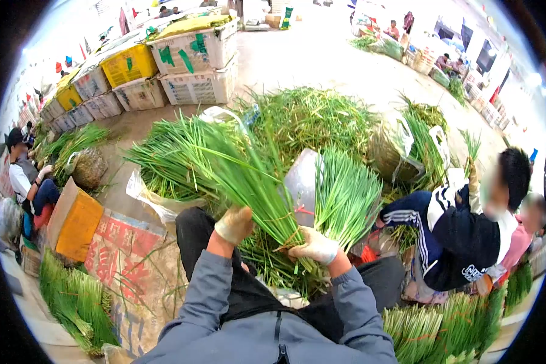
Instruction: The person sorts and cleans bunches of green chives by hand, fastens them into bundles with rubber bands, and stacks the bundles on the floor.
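Observation:
My right hand point(316, 246), in a pale work glove, is closed around the lower end of a bunch of garlic chives point(258, 191). A thin tan tie circles the bunch just above that hand, and its long leaves fan up and to the left, partly blurred. My left hand point(235, 225), also gloved, is closed beside the left edge of the bunch; what its fingers grip, if anything, is hidden. A neat second bunch of chives point(346, 194) lies just right of the held one, beside a grey-white sheet point(303, 180).
Loose chives form a large heap point(312, 124) ahead. White and yellow crates point(191, 79) are stacked at back left. A co-worker point(467, 230) sits close on my right, another person point(25, 173) at far left. Tied bundles point(443, 324) line the lower right; flattened cardboard point(124, 242) lies left.

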Action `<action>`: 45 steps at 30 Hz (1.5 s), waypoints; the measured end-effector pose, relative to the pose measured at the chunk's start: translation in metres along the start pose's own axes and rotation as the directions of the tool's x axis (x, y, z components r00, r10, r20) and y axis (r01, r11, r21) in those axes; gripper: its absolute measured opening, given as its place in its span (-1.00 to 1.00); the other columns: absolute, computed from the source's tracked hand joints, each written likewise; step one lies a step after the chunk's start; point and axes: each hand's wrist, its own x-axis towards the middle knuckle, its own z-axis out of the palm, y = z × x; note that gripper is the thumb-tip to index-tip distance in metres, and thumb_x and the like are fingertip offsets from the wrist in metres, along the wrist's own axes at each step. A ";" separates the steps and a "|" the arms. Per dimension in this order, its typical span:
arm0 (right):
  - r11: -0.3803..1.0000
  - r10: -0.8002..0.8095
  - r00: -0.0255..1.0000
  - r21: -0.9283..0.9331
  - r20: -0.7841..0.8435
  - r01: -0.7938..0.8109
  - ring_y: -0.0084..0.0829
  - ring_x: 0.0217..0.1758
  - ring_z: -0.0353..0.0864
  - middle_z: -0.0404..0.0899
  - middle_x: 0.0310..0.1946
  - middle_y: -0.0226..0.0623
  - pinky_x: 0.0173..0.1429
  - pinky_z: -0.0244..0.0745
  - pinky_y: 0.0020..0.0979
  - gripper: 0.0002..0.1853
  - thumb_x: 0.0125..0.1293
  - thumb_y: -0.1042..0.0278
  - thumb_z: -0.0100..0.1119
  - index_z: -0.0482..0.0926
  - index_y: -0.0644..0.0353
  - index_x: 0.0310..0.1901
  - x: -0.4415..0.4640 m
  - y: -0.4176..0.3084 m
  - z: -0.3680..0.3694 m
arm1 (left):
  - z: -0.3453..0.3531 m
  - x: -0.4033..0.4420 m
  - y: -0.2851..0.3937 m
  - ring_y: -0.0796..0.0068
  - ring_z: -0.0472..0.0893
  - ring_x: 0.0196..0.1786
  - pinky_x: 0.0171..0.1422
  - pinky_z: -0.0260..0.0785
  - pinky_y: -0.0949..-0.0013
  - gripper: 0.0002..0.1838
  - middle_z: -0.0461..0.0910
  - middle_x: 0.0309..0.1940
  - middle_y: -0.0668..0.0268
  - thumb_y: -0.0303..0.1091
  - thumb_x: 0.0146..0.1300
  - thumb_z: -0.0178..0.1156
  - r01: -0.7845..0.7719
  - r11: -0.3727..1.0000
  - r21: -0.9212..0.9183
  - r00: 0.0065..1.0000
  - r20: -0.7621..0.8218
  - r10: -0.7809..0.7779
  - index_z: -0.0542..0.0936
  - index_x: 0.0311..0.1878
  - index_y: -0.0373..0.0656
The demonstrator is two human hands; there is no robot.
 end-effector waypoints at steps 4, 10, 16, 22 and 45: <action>0.998 0.067 0.991 -0.026 0.120 -0.064 -0.49 -0.12 0.63 0.68 -0.04 -0.28 -0.03 0.60 -0.40 -0.42 0.17 0.54 0.29 0.43 0.30 0.27 -0.001 0.015 0.004 | 0.031 0.028 0.011 0.25 0.63 0.15 0.35 0.45 0.01 -0.20 0.67 0.00 0.25 -0.11 0.17 0.50 0.076 0.969 -0.237 0.996 -0.023 -0.084 0.37 0.41 -0.18; 0.910 -0.053 0.998 -0.412 -0.033 0.034 -0.44 -0.02 0.68 0.74 -0.03 -0.23 0.15 0.55 -0.34 -0.54 0.27 0.32 0.38 0.54 0.26 0.17 0.011 0.088 -0.007 | 0.023 0.039 0.033 0.49 0.51 -0.39 0.09 0.52 0.13 -0.52 0.41 -0.52 0.50 -0.28 0.26 0.43 -0.197 0.976 -0.097 0.962 -0.212 0.173 0.54 0.19 -0.20; 0.688 -0.024 0.984 -0.717 -0.176 -0.111 0.11 -0.14 0.67 0.69 -0.22 0.07 -0.03 0.56 -0.10 -0.73 0.46 0.21 0.07 0.64 0.20 -0.06 0.017 0.183 -0.002 | 0.020 0.042 0.083 0.34 0.64 -0.35 -0.04 0.57 0.15 -0.72 0.61 -0.44 0.32 -0.35 0.34 0.30 -0.380 0.925 -0.005 0.847 -0.403 0.346 0.59 0.05 -0.23; 0.389 0.130 0.973 -0.893 -0.192 -0.228 0.03 0.17 0.65 0.64 0.10 0.12 0.25 0.56 -0.15 -0.19 0.14 -0.13 0.42 0.46 0.23 0.32 0.010 0.137 0.001 | 0.010 0.027 0.105 0.17 0.72 -0.08 0.20 0.57 0.04 -0.72 0.70 -0.19 0.12 -0.40 0.29 0.33 -0.520 0.838 0.165 0.793 -0.273 0.545 0.60 0.03 -0.28; 0.358 -0.692 0.714 -0.910 -0.108 0.210 -0.08 -0.10 0.67 0.63 -0.14 -0.19 -0.03 0.61 -0.18 -0.76 0.21 0.38 0.34 0.69 0.07 -0.07 0.064 -0.003 0.050 | 0.011 0.008 0.071 0.29 0.66 -0.13 0.27 0.47 0.06 -0.69 0.67 -0.26 0.31 -0.37 0.31 0.35 -0.324 0.946 0.003 0.923 -0.219 0.317 0.57 0.09 -0.15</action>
